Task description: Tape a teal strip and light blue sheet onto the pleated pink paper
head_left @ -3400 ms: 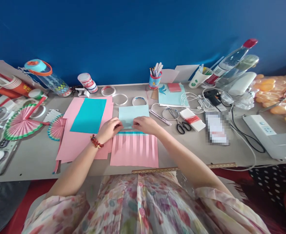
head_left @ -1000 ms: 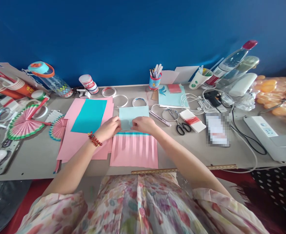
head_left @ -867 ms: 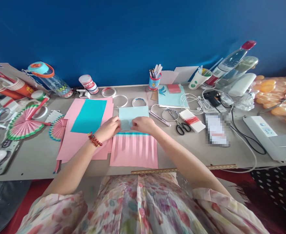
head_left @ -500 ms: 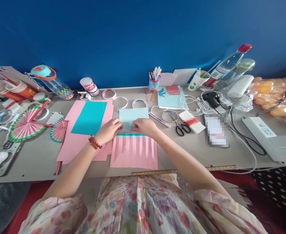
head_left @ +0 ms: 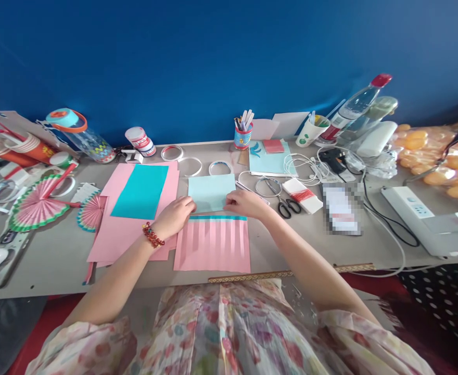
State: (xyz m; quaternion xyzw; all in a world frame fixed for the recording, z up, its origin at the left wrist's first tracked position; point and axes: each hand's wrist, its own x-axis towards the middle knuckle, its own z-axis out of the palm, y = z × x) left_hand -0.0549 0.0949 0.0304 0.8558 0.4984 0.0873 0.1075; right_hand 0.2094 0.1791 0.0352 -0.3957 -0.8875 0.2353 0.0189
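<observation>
A pale blue paper (head_left: 211,191) lies between my hands. My left hand (head_left: 176,212) has its fingers closed at the paper's lower left corner. At the lower right corner, my right hand (head_left: 244,203) pinches the sheet's edge. Just below it is a creased pink paper (head_left: 213,245) with a teal strip along its top. Left of my left hand, a teal sheet (head_left: 141,191) rests on larger pink sheets (head_left: 115,239).
Black scissors (head_left: 289,208), a card wound with red thread (head_left: 302,195) and white cables are to the right. Folded pink fans (head_left: 39,203) and a bottle (head_left: 84,138) stand left. A patterned ruler (head_left: 250,276) lies along the front edge.
My right hand has slid outward from the middle of the pale blue paper's lower edge to its right corner. The view has shifted slightly.
</observation>
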